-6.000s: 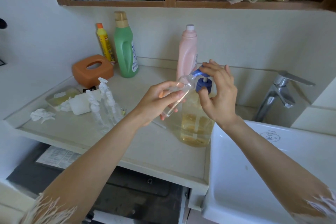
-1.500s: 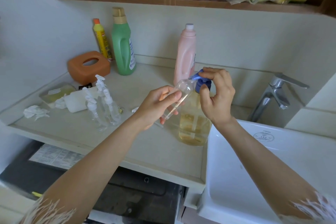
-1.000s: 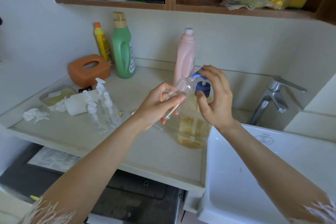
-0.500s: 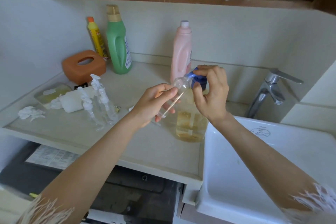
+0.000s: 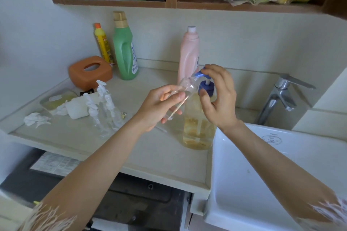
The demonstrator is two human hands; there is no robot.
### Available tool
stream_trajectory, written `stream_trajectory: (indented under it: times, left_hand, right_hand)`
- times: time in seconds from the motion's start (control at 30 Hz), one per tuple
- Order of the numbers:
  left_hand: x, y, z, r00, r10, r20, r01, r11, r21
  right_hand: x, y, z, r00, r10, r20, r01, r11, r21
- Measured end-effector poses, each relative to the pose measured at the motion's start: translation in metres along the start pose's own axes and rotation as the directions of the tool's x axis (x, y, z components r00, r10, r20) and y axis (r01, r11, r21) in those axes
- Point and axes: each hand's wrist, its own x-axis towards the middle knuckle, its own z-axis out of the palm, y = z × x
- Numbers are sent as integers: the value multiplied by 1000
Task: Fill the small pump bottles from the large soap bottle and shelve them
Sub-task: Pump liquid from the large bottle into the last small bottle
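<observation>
My left hand point(image 5: 159, 107) grips a small clear bottle point(image 5: 185, 90) with no cap, tilted so its mouth meets the blue pump spout. The large soap bottle point(image 5: 198, 129) stands on the counter beside the sink, with amber liquid low in it. On its blue pump head point(image 5: 204, 78) lies my right hand point(image 5: 219, 97), fingers curved over the top and thumb beside the blue collar. Three small clear pump bottles point(image 5: 105, 107) with white tops stand together on the counter to the left.
An orange tissue box point(image 5: 90, 72), a yellow bottle point(image 5: 102, 43), a green bottle point(image 5: 124, 47) and a pink bottle point(image 5: 188, 52) stand along the wall. A wooden shelf point(image 5: 169, 3) with cloths and sponges hangs above. A white sink point(image 5: 262, 165) and tap point(image 5: 281, 95) are on the right.
The pump head has risen again after being pressed down half a second ago. My left hand keeps the small bottle at the spout. The view has shifted slightly.
</observation>
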Motion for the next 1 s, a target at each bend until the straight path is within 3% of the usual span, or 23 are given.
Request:
stream_trajectory:
  times: [0.23, 0.5, 0.7, 1.0]
  left_hand:
    - [2, -17, 4, 996, -20, -88, 19, 1000, -13]
    - [4, -16, 2, 998, -35, -57, 36, 999, 15]
    - [2, -2, 2, 1000, -15, -24, 15, 1000, 6]
    - [5, -3, 4, 1000, -1, -31, 0, 1000, -17]
  right_hand:
    - [-2, 5, 13, 990, 29, -139, -32, 999, -15]
    - [-4, 0, 10, 994, 57, -95, -64, 996, -68]
    - [10, 2, -5, 1000, -13, 20, 14, 998, -62]
    - [4, 5, 1, 999, -43, -1, 43, 999, -34]
